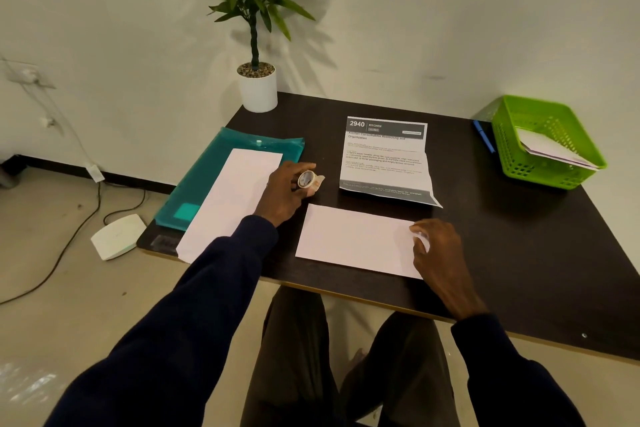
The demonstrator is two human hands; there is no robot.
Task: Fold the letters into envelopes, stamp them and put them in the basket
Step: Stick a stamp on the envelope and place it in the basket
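Left grip (285, 192): fingers closed round a small roll (307, 179), probably the stamps, with a short loose tail of strip sticking out toward 3 o'clock. Right grip (437, 250): fingers bent, tips down on the right end of the white envelope (353, 238). From here one cannot tell whether they pinch its edge or only press it flat.

The envelope lies flat at 6 o'clock on the dark tabletop (519, 246), close to the front edge. The printed letter (385, 159), creased in thirds and half sprung open, lies just beyond it at 12 o'clock. The green basket (512, 146) stands at 2 o'clock, well apart, with white papers already inside. A stack of white sheets (231, 199) rests on a teal folder (207, 170) at 9 o'clock.

Handling, as a judgement: envelope and letter are light, thin and limp. They slide easily on the smooth tabletop and crease under a hard pinch. The envelope is best held down with flat fingertips at one end while the other end is worked, then lifted by a long edge. The letter will spring open unless it is held across its folds. The strip's tail is likely sticky and flimsy, so it is best taken by its free end.
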